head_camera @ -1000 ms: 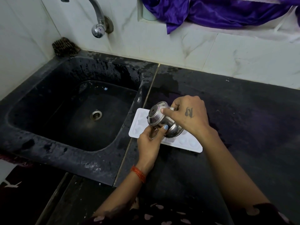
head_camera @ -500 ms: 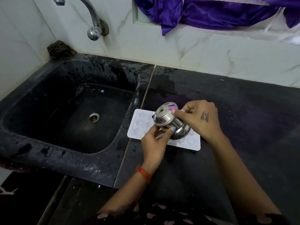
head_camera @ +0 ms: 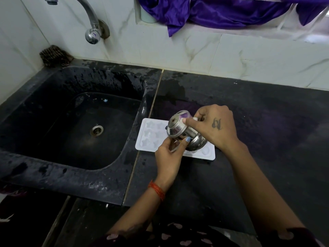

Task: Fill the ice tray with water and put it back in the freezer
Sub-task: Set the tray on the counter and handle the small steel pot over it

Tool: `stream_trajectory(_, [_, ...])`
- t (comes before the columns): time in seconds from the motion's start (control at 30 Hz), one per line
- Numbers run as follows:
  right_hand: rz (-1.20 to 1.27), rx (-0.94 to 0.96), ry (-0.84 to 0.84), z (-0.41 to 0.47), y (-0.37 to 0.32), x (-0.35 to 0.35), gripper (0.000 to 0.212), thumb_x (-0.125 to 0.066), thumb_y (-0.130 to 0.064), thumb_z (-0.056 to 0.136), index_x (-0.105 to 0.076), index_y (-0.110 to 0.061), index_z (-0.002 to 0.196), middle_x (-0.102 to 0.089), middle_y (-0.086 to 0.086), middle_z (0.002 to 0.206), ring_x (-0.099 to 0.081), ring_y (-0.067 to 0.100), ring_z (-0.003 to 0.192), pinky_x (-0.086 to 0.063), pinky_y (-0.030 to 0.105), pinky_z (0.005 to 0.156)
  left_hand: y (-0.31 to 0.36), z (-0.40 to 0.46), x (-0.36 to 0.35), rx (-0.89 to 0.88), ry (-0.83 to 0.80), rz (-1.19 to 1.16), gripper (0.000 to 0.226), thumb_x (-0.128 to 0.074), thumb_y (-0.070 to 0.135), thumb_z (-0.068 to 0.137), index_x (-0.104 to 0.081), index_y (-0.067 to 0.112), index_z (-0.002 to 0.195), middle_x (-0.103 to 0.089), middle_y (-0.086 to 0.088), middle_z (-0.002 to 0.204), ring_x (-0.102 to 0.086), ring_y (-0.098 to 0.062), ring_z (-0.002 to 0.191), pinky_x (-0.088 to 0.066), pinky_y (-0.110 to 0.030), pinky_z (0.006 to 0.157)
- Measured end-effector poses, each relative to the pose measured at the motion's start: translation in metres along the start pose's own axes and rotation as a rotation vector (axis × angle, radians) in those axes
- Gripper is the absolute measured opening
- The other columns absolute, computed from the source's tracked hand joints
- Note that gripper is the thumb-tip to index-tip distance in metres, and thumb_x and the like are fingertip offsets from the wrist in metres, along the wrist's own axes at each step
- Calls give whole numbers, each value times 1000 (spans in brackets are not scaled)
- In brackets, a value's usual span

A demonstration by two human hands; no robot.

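Ice tray (head_camera: 156, 134) lies flat on dark surface (head_camera: 267, 139), just right of sink (head_camera: 71, 122). Both hands grip steel pot (head_camera: 183, 132) tipped over tray: left hand (head_camera: 169, 154) underneath, right hand (head_camera: 215, 125) on top. Pot tilt unchanged from second ago; pouring likely continues.

Single head cam, wide-angle, pitched forward and down over the black counter (head_camera: 249, 122), close in at arm's reach. Sink (head_camera: 53, 175) at 9 o'clock, tap (head_camera: 90, 31) at 11, tiled wall (head_camera: 195, 56) at 12. No second view, so no overlap.
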State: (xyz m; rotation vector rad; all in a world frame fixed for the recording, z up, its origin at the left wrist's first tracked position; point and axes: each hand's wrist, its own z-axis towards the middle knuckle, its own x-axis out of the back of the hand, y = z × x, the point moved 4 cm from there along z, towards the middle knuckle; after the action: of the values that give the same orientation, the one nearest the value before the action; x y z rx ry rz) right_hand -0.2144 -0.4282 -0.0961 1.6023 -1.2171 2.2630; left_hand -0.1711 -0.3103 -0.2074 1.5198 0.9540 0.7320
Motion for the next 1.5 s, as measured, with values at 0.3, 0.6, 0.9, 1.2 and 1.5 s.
stream_trajectory(0.3, [14, 5, 17, -3, 4, -1, 32, -69, -47, 78, -64, -20, 61, -58, -5, 54, -60, 15, 60, -42, 26, 60, 2, -2, 0, 10, 6, 15, 23, -73, 24, 80, -71, 11, 99, -75, 2, 91, -70, -6, 88, -53, -22, 82])
stream_trajectory(0.6, [297, -152, 60, -10, 30, -1, 28, -76, -40, 72, -69, -16, 59, -68, 1, 58, -67, 17, 63, -55, 40, 70, 13, -5, -3, -55, 41, 137, 26, -78, 29, 74, -71, 24, 99, -72, 15, 85, -66, 6, 85, -48, -7, 73])
stream_trajectory(0.9, [201, -113, 97, -18, 34, 10, 28, -74, -38, 75, -69, -14, 61, -67, 1, 58, -65, 16, 61, -52, 34, 66, 3, -5, -16, 13, -47, 116, 21, -78, 33, 74, -70, 27, 92, -75, 7, 88, -68, -2, 87, -54, -27, 86])
stream_trajectory(1.2, [-4, -59, 79, -16, 27, 15, 33, -68, -45, 79, -67, -16, 62, -65, 0, 57, -61, 16, 60, -49, 31, 65, -7, -8, -25, 23, -113, 63, 50, -70, 53, 64, -72, 15, 96, -75, 2, 90, -70, -9, 89, -54, -30, 85])
stream_trajectory(1.5, [-60, -29, 42, -15, 21, 15, 31, -65, -43, 81, -67, -16, 65, -66, 3, 62, -61, 18, 64, -49, 31, 64, -9, -9, -27, 50, -136, 23, 52, -69, 53, 67, -71, 15, 102, -75, 1, 94, -70, -11, 93, -54, -32, 88])
